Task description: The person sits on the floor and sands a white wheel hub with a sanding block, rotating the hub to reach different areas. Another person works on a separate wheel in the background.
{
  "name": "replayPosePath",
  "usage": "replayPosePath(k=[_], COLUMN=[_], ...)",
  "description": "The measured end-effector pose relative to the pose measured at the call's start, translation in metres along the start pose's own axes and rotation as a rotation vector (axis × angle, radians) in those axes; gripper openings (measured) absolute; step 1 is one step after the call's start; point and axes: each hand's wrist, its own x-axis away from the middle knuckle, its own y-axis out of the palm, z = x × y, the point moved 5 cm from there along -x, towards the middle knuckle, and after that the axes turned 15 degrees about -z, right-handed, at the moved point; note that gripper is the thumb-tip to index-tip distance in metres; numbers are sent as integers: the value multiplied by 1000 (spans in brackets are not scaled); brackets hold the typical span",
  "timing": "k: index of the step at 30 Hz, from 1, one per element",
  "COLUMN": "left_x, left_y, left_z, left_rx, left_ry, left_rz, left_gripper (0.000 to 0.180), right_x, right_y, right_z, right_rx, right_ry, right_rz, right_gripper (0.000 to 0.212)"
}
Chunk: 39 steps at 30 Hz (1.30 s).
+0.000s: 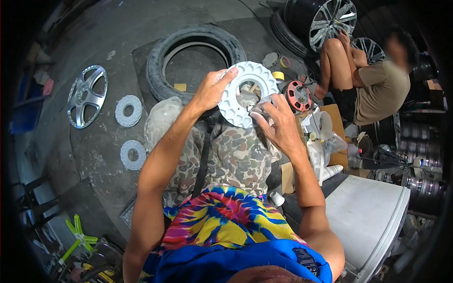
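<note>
Pale ring point(231, 109) up over my lap, face toward me, off the floor point(106, 186). My left hand point(210, 92) pinches its upper-left rim, thumb on the face. My right hand point(279, 121) has fingers bunched around a grey scrap point(257, 110), pressed at the ring's lower right; cloth or abrasive, can't tell. Step in hand, my read: rubbing down the scalloped face. Next move likely calls for a steady left grip and light right-hand strokes into the hollows, turning the ring for fresh spots.
</note>
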Motion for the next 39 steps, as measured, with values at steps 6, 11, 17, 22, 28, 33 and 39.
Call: replayPosePath(k=[6,11,17,22,28,33,39], left_x=[2,2,3,4,8,13,16], left_y=[-3,0,1,-4,3,2,7], left_z=[-2,0,0,-6,-2,-1,0], left_rx=[-27,-13,-20,-60,-92,-109,-130], left_ry=[-8,-11,-7,27,107,50,61], left_rz=[16,34,46,76,110,95,66], left_gripper=[51,47,46,47,51,47,48], right_x=[-5,-13,-19,-21,-55,-32,-62], right_y=[9,9,17,36,34,31,28], right_z=[5,2,-10,-17,-15,-27,7], right_rx=[-370,-241,-297,-289,-251,-392,-475], right_ry=[188,55,126,248,314,515,446], right_rz=[43,77,111,276,458,113,452], right_gripper=[25,23,27,34,45,34,39])
